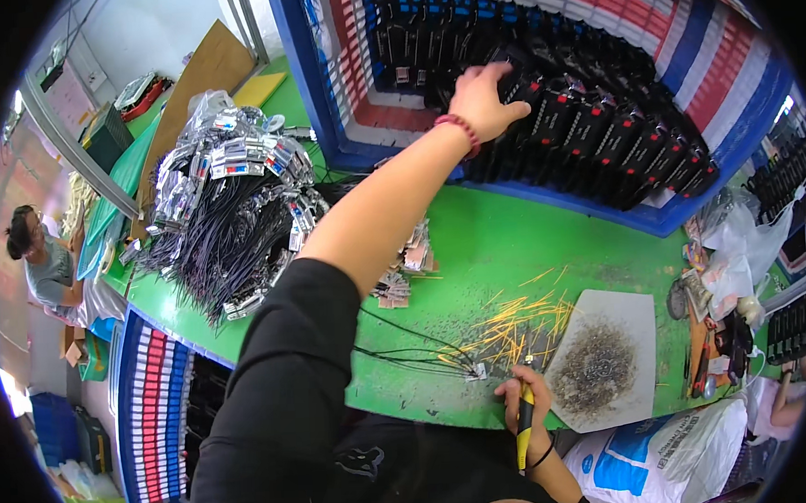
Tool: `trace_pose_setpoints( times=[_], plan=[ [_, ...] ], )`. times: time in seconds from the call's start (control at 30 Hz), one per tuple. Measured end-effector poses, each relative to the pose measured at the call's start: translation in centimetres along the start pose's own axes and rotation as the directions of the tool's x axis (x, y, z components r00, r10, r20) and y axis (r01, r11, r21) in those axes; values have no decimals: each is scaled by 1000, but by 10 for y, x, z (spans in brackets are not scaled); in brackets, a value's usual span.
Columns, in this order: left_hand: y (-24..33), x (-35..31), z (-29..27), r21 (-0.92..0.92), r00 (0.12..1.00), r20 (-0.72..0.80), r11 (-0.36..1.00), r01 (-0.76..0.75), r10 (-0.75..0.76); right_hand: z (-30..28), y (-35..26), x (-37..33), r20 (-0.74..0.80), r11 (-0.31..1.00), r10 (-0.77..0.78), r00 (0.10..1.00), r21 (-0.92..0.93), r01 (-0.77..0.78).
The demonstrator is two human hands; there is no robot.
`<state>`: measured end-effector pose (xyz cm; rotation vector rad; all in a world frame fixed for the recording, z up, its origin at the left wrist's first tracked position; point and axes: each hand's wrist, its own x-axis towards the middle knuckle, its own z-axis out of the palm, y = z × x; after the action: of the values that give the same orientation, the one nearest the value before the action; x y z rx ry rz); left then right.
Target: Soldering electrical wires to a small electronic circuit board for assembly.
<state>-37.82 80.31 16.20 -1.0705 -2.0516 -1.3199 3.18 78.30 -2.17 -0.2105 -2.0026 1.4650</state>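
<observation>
My left hand [486, 99], a red beaded bracelet at its wrist, reaches across the bench into a blue crate [325, 120]. Its thumb stands apart from the fingers, and nothing shows in its grasp. The fingertips are over rows of black, flat units [586, 127] with small red parts; whether they touch cannot be made out. Low in front of me, my right hand [528, 403] is closed round a slim yellow-and-black hand tool [525, 421] with its tip upward. Near that tip lies a small pale connector [477, 371] on thin black cables [398, 355].
A large heap of black cables with silvery ends [238, 187] covers the bench's left side. Yellow strips [514, 323] lie beside a grey board [645, 331] strewn with dark scraps. Tools and plastic bags [736, 246] crowd the right edge. Another person [48, 267] is at the far left.
</observation>
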Motion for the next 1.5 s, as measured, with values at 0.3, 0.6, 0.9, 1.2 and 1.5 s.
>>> trace_pose_setpoints(
  times=[0.3,0.6,0.9,1.2,1.5],
  plan=[
    [36,3,-93,-222,992,53,970,-98,112,-1,-7,1,-39,999,-24,999,41,26],
    [124,-148,-208,-216,287,700,578,-787,653,-65,-92,94,-232,841,-524,820,-290,456],
    [130,-185,-203,-434,139,670,537,-723,729,-36,-122,199,545,434,-579,607,-424,795],
    [146,-200,-166,241,670,739,900,-364,73,-33,-121,162,569,324,-386,726,-653,684],
    [114,-226,-112,139,903,416,974,-177,104,-35,-102,162,553,282,-405,728,-682,675]
  ],
)
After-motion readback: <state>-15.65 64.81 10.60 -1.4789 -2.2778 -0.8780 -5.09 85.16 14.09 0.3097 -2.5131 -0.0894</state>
